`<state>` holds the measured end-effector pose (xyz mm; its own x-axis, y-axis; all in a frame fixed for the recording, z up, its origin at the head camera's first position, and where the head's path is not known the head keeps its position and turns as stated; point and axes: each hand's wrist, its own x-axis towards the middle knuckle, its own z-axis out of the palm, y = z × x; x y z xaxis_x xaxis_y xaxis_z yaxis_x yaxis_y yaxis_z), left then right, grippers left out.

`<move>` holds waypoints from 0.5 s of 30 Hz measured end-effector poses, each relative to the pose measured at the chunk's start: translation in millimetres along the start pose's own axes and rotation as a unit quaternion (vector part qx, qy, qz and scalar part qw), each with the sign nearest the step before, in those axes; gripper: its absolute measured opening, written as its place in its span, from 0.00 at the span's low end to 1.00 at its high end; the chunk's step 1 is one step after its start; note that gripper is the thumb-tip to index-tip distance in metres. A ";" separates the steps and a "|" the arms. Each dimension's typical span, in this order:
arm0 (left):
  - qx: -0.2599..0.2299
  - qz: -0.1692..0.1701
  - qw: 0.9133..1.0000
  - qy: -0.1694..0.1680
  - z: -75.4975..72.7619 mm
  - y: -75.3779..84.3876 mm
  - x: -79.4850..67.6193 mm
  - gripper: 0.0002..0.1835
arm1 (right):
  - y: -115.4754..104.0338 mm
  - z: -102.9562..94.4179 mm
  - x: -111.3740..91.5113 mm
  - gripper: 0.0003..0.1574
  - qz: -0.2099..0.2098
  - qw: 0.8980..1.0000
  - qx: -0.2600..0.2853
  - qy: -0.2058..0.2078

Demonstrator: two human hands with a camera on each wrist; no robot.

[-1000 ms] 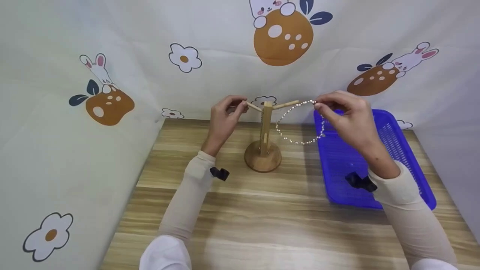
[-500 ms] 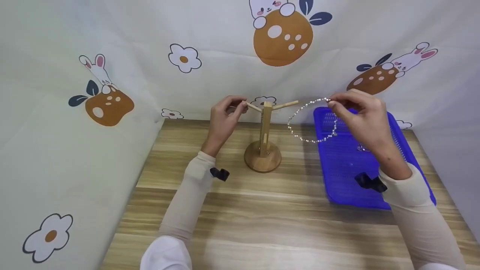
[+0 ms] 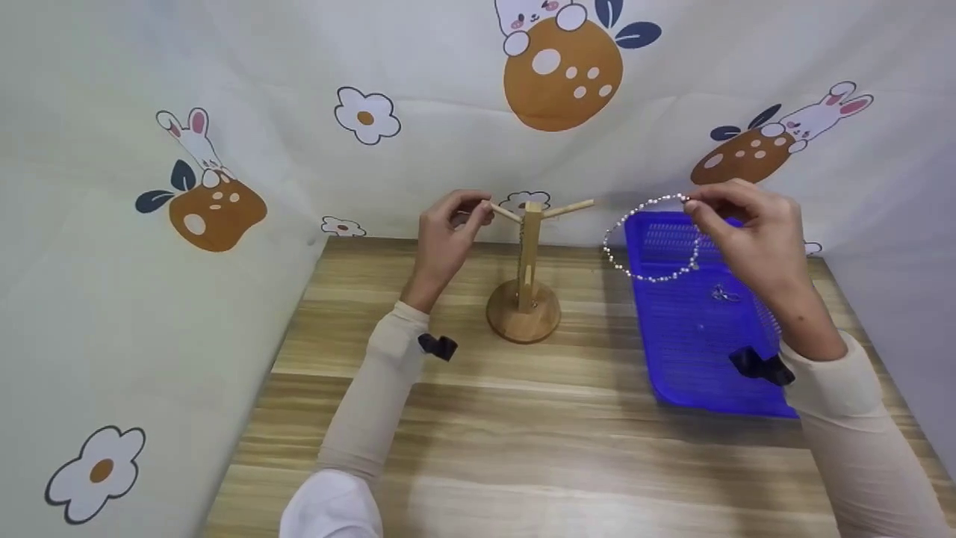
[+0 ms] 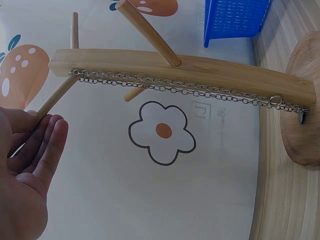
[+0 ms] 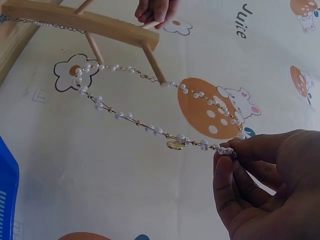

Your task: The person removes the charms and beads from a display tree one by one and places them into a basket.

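A wooden jewelry stand [image 3: 529, 254] with slanted pegs and a round base stands near the back of the table. My left hand [image 3: 450, 235] pinches the tip of its upper left peg [image 4: 57, 96]. From that peg, close to the post, hangs a silver chain necklace [image 4: 190, 92] with a small pendant. My right hand [image 3: 762, 243] pinches a pearl-bead necklace [image 5: 150, 129] between thumb and fingertips, to the right of the stand. The beads hang in a wide loop with a small gold charm [image 5: 175, 145], apart from the upper right peg [image 3: 571, 208].
A blue plastic basket [image 3: 672, 396] sits on the right side of the table, partly under my right arm. A small silvery piece of jewelry [image 3: 723, 294] lies inside it. A printed cloth [image 3: 448, 149] rises behind the table [image 3: 523, 448].
My right hand has moved to the right with the pearl necklace, away from the upper right peg and over the basket. The left hand keeps its place on the peg.
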<state>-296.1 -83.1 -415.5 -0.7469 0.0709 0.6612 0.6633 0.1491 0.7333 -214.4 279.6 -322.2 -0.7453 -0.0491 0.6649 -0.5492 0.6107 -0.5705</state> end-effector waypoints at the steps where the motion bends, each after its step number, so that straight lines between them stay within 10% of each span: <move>1: 0.000 0.000 1.000 0.000 0.1 -0.1 0.1 0.09 | 1.8 -1.0 -0.2 0.05 0.001 1.000 -0.001 0.001; 15: -0.002 -0.013 1.000 0.007 0.0 2.1 0.4 0.08 | 23.6 -11.2 -4.9 0.05 0.032 0.999 -0.012 0.021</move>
<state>-295.0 -82.8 -413.7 -0.7627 0.0541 0.6445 0.6445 0.1473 0.7503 -219.4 303.0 -333.5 -0.7619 0.0244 0.6473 -0.4907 0.6305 -0.6014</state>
